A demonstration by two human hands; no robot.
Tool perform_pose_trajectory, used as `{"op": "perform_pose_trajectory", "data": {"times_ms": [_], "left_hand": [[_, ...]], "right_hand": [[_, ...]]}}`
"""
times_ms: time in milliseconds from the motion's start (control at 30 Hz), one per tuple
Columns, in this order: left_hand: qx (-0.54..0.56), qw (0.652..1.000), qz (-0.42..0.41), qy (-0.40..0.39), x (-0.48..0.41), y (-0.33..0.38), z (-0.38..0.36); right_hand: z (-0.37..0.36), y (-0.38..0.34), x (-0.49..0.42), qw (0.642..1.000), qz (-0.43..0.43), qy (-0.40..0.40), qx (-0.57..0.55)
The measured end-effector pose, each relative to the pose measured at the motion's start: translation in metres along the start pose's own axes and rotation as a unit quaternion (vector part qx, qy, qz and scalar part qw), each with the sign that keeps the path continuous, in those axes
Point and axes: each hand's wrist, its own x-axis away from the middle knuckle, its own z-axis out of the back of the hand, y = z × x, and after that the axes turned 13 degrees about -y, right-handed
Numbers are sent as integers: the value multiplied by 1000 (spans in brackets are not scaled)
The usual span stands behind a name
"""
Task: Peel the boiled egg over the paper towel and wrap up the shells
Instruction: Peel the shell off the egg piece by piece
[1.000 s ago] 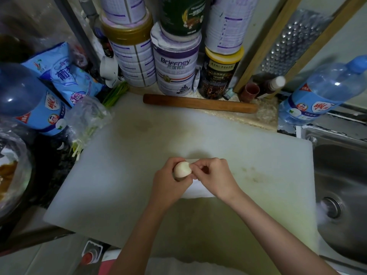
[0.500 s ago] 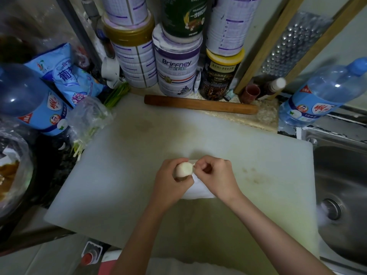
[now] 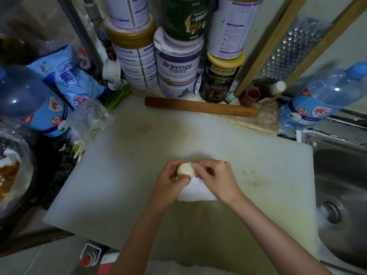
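A pale boiled egg (image 3: 185,170) is held just above a folded white paper towel (image 3: 195,190) that lies on the white cutting board (image 3: 139,167). My left hand (image 3: 169,182) grips the egg from the left and below, its thumb across the egg's lower front. My right hand (image 3: 215,175) is against the egg's right side with curled fingers, fingertips pinching at its surface. Most of the towel is hidden under both hands. No loose shell bits show on the towel.
A wooden rolling pin (image 3: 200,107) lies along the board's far edge, with stacked tins (image 3: 177,64) behind it. Large water bottles stand at the left (image 3: 29,100) and right (image 3: 321,96). A steel sink (image 3: 341,195) lies right of the board, bagged greens (image 3: 89,122) left.
Both hands stay over the towel. The egg has turned a little in my left hand and my right fingers have shifted on its right side.
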Motion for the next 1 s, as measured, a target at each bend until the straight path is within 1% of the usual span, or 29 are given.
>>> {"op": "perform_pose_trajectory", "data": {"times_ms": [100, 167, 300, 467, 600, 767, 900, 1000], "left_hand": [[-24, 1000, -13, -13, 1, 0, 0], [-50, 999, -20, -3, 1, 2, -3], [-91, 995, -14, 43, -3, 4, -7], [-141, 989, -19, 44, -4, 0, -6], [-174, 983, -20, 48, -5, 1, -6], [-242, 968, -41, 55, -4, 6, -6], [-331, 941, -61, 26, -4, 7, -5], [-328, 943, -58, 9, -2, 6, -6]], "right_hand": [[3, -3, -2, 998, -12, -16, -59], [5, -3, -3, 998, -18, -20, -64], [2, -3, -2, 999, -3, -3, -32], [0, -1, 0, 998, 37, 14, 49], [0, -2, 0, 996, 54, 15, 74], [0, -4, 2, 994, 67, 29, 78], [0, -4, 3, 997, 52, 43, 46], [3, -1, 0, 998, 24, 35, 41]]}}
